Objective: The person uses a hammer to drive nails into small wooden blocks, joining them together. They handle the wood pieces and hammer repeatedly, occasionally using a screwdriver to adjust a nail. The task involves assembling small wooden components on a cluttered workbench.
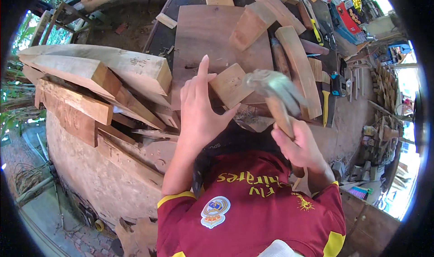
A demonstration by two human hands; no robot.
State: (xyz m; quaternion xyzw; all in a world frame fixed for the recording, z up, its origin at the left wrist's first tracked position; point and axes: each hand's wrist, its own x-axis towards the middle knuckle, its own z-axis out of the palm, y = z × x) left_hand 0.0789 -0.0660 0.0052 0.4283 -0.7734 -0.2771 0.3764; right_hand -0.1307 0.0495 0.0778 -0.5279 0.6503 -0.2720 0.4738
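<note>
My right hand (298,144) is wrapped around the wooden handle of a claw hammer (273,88). The hammer's metal head is smeared by motion and hangs over the right corner of a squarish wooden block (231,85). My left hand (201,103) is at the block's left side, index finger stretched out and thumb spread along the near edge. Its fingertips seem to touch the block, without closing around it. Under the block lies a broad, flat wooden board (199,33); part of the block's near edge is hidden by my thumb.
Long timber beams (131,67) are stacked at the left. On the right of the bench lie a curved wooden piece (300,71), a yellow-handled brush (325,103) and a yellow-handled tool (316,30). A tapered block (253,25) rests on the board's far side.
</note>
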